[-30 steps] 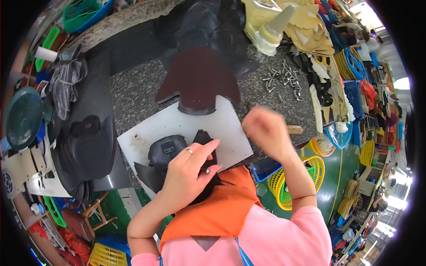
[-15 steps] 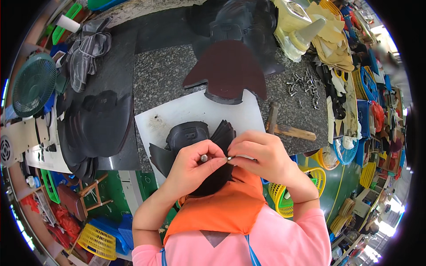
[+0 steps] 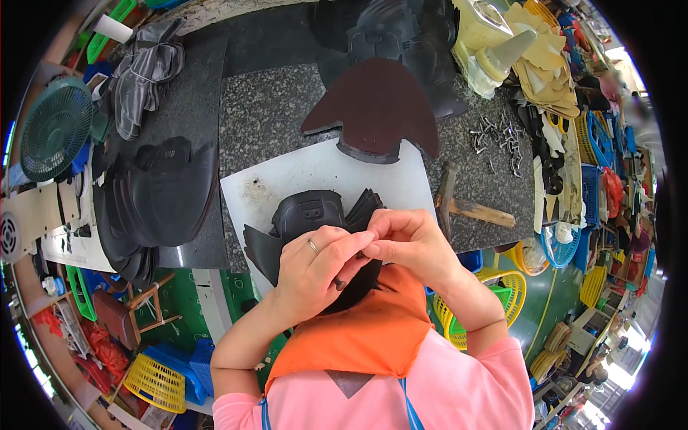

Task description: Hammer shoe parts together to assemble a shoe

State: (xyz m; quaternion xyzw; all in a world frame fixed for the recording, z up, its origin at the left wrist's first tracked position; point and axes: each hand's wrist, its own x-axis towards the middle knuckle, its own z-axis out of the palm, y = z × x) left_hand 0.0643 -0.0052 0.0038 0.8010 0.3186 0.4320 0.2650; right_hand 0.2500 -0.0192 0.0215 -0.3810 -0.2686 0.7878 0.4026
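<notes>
My left hand (image 3: 313, 269) is closed, with the end of a short round rod (image 3: 340, 284) sticking out under its curled fingers. Its thumb and fingertips meet those of my right hand (image 3: 410, 240), which is closed in a pinch. Whatever small piece lies between the fingertips is hidden. Just beneath both hands is a stack of black shaped leather-like pieces (image 3: 308, 211), fanned out at its right side, on a white board (image 3: 261, 188). A dark maroon cut piece (image 3: 380, 107) lies across the board's far edge.
A wooden-handled hammer (image 3: 473, 209) lies right of the board. Beyond it are scattered small metal fasteners (image 3: 499, 140). More black pieces (image 3: 161, 190) are stacked at left, near a green fan (image 3: 56, 129). A white container (image 3: 494, 50) stands at the far right.
My left hand has turned over, showing its back and ring, and the rod's end now points lower. A small shiny bit between the fingertips is now covered. The view has shifted slightly.
</notes>
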